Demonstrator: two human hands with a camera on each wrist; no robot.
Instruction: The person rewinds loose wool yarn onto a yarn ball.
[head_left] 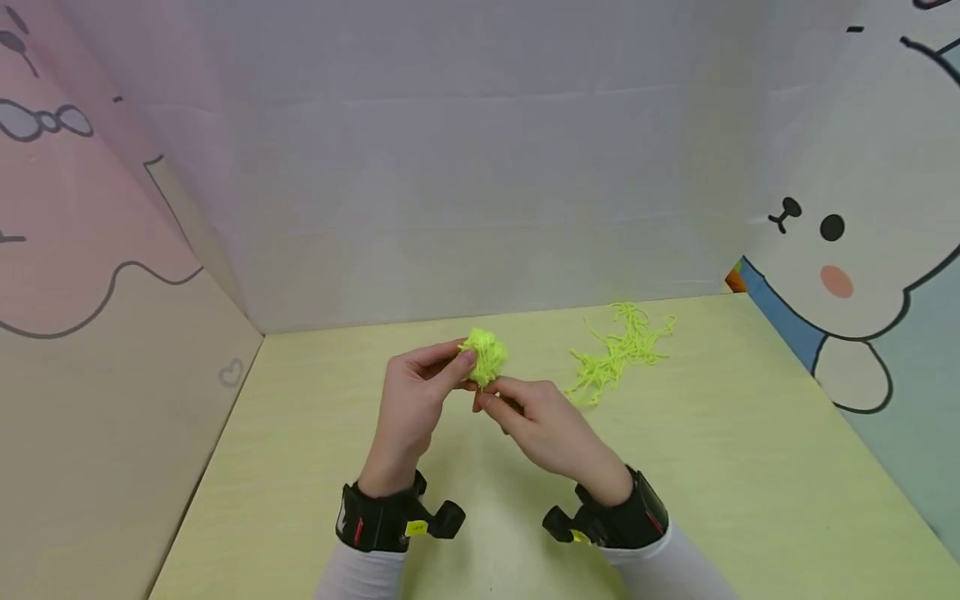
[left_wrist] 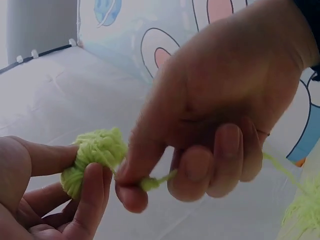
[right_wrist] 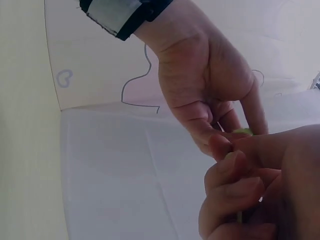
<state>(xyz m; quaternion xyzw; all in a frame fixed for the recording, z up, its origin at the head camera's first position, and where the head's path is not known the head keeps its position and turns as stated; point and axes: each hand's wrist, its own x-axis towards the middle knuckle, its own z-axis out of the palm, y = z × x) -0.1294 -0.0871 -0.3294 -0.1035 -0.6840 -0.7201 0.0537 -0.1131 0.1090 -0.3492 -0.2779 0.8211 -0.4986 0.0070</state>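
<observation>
A small ball of neon yellow-green yarn [head_left: 487,357] is held above the table by my left hand [head_left: 415,392], thumb on its near side and fingers behind. Just below and right of it, my right hand [head_left: 543,421] pinches a strand of the same yarn [left_wrist: 150,184] between thumb and forefinger. In the left wrist view a knotted bit of that strand shows past the pinch, and the other right fingers curl in. Most of the yarn ball is hidden behind the hands in the right wrist view, where only a green sliver [right_wrist: 243,131] shows.
A loose tangle of the same yarn [head_left: 622,350] lies on the pale yellow table [head_left: 315,467], right of the hands. A strand in the left wrist view runs from the right hand toward it. White and cartoon-printed panels [head_left: 480,192] enclose the table's back and sides.
</observation>
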